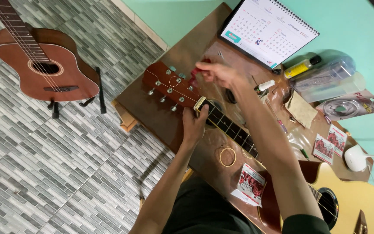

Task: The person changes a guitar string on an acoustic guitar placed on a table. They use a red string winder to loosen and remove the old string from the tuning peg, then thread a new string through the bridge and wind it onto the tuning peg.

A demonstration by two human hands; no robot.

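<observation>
A pale-bodied acoustic guitar [356, 199] lies across a brown table [152, 108], its reddish-brown headstock [167, 84] with silver tuning pegs pointing to the left. My left hand [194, 123] grips the neck right at the nut, fingers wrapped around the dark fretboard [232, 130]. My right hand [217, 73] hovers over the far side of the headstock, pinching a small red tool [198, 71] at the tuners; the hand is motion-blurred.
A second, reddish guitar [44, 65] stands on a black stand on the grey tiled floor. On the table lie a desk calendar [267, 28], a coiled string [227, 157], string packets [249, 184], a yellow bottle [297, 69], plastic containers [325, 80] and a white lamp base [356, 158].
</observation>
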